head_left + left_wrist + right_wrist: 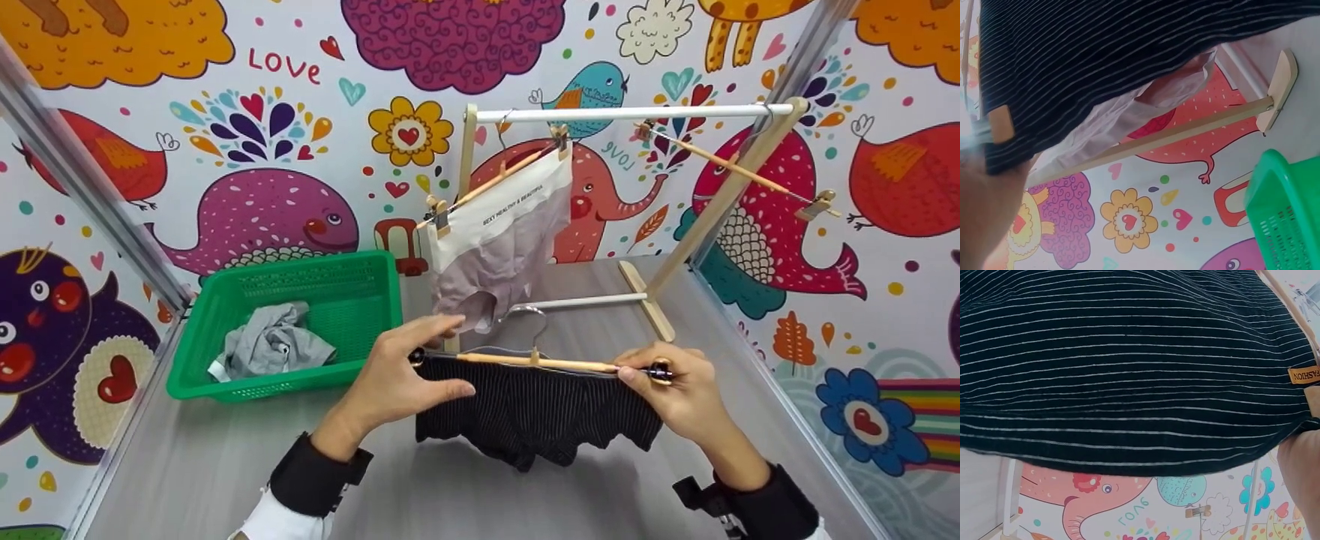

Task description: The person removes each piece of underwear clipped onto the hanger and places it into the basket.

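A black garment with thin white stripes [536,409] hangs from a wooden clip hanger [495,361] in front of the person. My right hand [679,386] pinches the hanger's right end by its clip, thumb toward the camera. At the other end, my left hand [405,371] has its thumb and fingers spread apart around the left clip [416,358]. The right wrist view shows striped cloth [1129,382] filling most of the frame, with an orange tag [1304,375] near the hand. A wooden clip [1001,124] grips the cloth's corner in the left wrist view.
Behind the hands stands a rack with a white rail [630,113]. Pale pink underwear with a white waistband [502,247] hangs there by clips, beside another clip hanger [735,166]. A green basket [187,360] at the left holds crumpled grey cloth [274,345].
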A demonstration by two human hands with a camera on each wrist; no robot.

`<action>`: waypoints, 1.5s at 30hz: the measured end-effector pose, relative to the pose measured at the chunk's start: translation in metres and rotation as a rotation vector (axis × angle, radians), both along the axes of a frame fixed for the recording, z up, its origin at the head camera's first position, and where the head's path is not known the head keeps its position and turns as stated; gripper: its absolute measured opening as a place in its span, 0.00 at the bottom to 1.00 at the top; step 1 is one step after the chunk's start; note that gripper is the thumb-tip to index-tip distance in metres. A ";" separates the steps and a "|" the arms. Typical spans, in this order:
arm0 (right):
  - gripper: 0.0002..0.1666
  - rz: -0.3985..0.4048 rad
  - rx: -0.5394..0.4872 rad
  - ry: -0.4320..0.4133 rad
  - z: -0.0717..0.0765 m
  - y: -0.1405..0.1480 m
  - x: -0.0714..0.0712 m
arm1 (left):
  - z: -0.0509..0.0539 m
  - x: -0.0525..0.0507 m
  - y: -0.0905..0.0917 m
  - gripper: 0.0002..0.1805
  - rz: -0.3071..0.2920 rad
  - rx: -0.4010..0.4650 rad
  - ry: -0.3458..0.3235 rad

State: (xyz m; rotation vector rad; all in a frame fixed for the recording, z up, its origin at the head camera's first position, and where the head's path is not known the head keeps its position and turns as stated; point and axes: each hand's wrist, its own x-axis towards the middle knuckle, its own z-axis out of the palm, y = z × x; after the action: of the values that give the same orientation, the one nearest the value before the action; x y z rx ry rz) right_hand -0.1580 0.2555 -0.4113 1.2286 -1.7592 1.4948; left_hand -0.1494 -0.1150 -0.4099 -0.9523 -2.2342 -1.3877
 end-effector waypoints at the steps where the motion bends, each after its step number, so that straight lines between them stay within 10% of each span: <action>1: 0.09 0.002 0.004 -0.002 0.000 0.000 0.000 | -0.001 -0.001 0.000 0.38 -0.013 0.021 0.006; 11: 0.12 0.005 0.012 0.009 0.000 -0.004 -0.004 | 0.001 -0.004 0.004 0.08 -0.090 0.158 0.120; 30: 0.12 -0.131 0.088 -0.182 0.007 0.001 -0.005 | 0.002 0.002 0.003 0.05 -0.086 0.120 0.270; 45: 0.12 -0.050 0.058 -0.304 0.009 0.007 -0.008 | 0.003 0.010 0.001 0.07 -0.027 0.092 0.245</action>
State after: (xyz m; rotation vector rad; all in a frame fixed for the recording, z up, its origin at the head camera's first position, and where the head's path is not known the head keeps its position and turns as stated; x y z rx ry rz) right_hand -0.1660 0.2628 -0.4018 1.0168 -2.0244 1.6818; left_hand -0.1391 -0.1144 -0.4071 -1.0620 -1.9688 -1.2953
